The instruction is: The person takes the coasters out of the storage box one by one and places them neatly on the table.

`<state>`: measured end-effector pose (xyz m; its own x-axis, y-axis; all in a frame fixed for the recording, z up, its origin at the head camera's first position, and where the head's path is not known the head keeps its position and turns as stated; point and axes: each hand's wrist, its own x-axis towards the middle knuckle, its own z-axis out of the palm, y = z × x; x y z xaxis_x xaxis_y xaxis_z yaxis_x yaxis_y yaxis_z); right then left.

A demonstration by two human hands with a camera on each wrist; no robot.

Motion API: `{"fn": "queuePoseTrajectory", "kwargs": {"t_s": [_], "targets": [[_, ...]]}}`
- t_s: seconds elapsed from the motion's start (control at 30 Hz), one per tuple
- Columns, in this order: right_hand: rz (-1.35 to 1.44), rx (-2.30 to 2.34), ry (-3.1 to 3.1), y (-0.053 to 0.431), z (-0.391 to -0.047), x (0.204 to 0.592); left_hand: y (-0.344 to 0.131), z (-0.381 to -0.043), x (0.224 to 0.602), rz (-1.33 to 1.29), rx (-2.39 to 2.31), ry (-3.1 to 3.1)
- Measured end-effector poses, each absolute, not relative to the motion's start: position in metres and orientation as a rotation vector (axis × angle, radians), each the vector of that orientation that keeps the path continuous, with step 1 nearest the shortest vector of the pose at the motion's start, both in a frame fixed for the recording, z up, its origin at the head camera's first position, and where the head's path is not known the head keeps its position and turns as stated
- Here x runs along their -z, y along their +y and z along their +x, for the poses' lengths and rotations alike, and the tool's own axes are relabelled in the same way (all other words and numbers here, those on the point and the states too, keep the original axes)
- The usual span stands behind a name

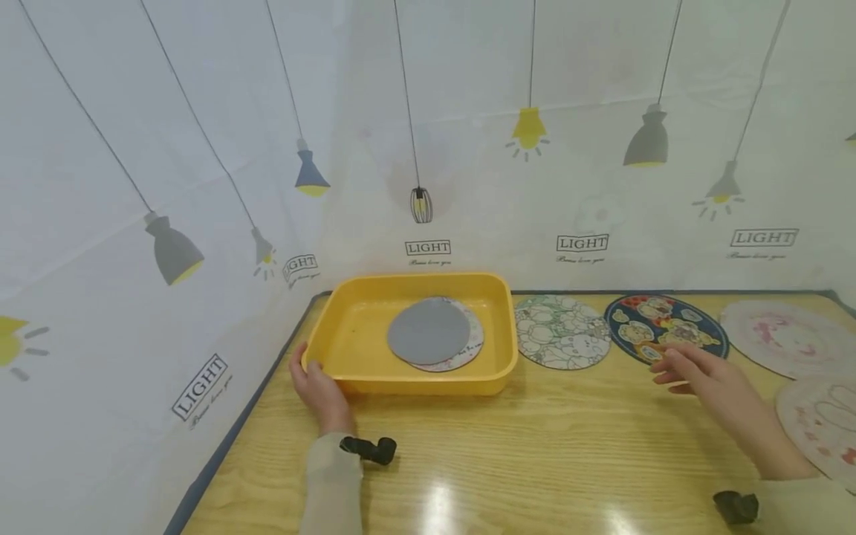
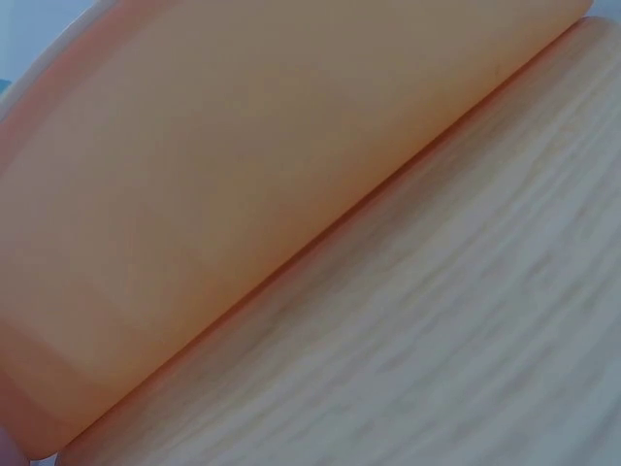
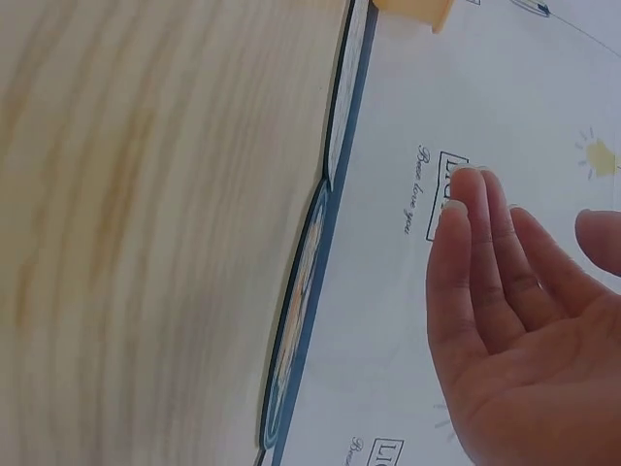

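- The yellow tray (image 1: pixel 414 387) is shallow and glossy, with rounded corners; it stands on the far left of the wood-grained bench (image 1: pixel 501 453), near the backdrop (image 1: pixel 481 223).
- In its right half lie two discs; the plain grey disc (image 1: pixel 428 331) is on top, and the white printed disc (image 1: pixel 476 334) shows from beneath it on the right.
- Just right of the tray is the line-drawn disc (image 1: pixel 551 334), with a rabbit at its near right; then the dark blue disc (image 1: pixel 628 312), bearing coloured cartoon pictures; then the pale pink-printed disc (image 1: pixel 779 334); the rabbit-outline disc (image 1: pixel 825 423) lies nearer, at the far right edge of the head view.
- The left hand (image 1: pixel 322 390) grips the tray's near left corner; its thumb is at the rim, its fingers (image 1: pixel 297 360) clamped on the outer left side.
- The right hand (image 1: pixel 715 394) is raised at the near edge of the dark blue disc; its fingers (image 3: pixel 449 272) are nearly straight and close together, the thumb well apart from them.
- Boxed "LIGHT" repeats across the backdrop, with "love you" readable in the script below; the lettering on the white printed disc is too small to read.
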<state>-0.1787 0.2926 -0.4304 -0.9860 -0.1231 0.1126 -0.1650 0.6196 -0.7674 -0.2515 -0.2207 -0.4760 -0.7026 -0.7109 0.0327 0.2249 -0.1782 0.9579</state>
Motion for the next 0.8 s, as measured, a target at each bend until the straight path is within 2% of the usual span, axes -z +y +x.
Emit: {"fn": "queuePoseTrajectory", "kwargs": {"t_s": [0.8], "targets": [[0.334,-1.610,-2.675,0.221,-0.194,0.426,-0.219,-0.254,0.478,0.589,1.953,-1.446]]}}
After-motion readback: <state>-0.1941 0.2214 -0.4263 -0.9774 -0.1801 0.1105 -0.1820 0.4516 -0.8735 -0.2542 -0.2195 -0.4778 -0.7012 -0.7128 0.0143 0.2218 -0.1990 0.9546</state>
